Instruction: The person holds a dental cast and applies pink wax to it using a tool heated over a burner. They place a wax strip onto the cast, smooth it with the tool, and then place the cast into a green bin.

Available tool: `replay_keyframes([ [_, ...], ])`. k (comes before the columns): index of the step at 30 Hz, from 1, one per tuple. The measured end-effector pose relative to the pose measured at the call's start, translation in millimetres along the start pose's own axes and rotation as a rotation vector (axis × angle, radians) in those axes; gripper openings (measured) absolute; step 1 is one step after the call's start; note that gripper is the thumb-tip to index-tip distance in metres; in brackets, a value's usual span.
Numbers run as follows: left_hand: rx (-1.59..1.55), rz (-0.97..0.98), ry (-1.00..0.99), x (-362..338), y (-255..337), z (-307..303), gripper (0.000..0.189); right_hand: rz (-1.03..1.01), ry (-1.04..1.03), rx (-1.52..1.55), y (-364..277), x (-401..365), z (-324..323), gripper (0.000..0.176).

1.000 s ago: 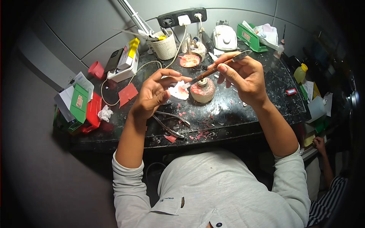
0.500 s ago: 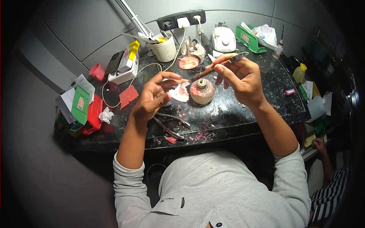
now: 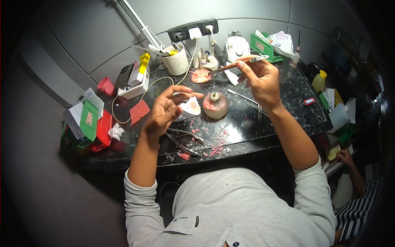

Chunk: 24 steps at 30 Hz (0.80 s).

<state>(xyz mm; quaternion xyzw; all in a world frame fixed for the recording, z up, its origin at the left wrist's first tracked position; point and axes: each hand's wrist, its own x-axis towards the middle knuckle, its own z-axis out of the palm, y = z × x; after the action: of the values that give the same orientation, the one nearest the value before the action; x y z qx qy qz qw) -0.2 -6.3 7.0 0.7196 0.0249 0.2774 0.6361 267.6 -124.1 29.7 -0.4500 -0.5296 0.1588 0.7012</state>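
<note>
My left hand [image 3: 164,110] is closed round a white and pink dental model [image 3: 191,107], left of the glass burner [image 3: 215,105]. Pinched in my right hand [image 3: 260,78] is a brown-handled wax tool [image 3: 234,65]. The tool's dark tip reaches the edge of a round dish of pink wax [image 3: 201,75] behind the burner. No flame shows at the burner's wick. The fingers of my right hand are above the worktop, clear of the burner.
Metal instruments [image 3: 247,98] lie right of the burner, and a curved metal tool [image 3: 181,142] near the front edge among pink scraps. A holder cup [image 3: 175,61], green bins [image 3: 266,47] and a red lighter [image 3: 308,101] stand around. A co-worker's hand [image 3: 345,157] is at the right.
The tool's tip has moved from above the burner, beside the model, back to the pink wax dish. My left hand with the model has shifted slightly down and left.
</note>
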Motion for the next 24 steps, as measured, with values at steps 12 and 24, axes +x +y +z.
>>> replay_keyframes([
  [12, 0.028, 0.011, 0.018, -1, 1, 1, 0.061, 0.035, 0.064, -0.2, 24, 6, -5, 0.02],
  [24, -0.004, 0.021, 0.033, -1, 1, 6, 0.063, 0.067, 0.067, -0.127, 23, 6, -12, 0.024],
])
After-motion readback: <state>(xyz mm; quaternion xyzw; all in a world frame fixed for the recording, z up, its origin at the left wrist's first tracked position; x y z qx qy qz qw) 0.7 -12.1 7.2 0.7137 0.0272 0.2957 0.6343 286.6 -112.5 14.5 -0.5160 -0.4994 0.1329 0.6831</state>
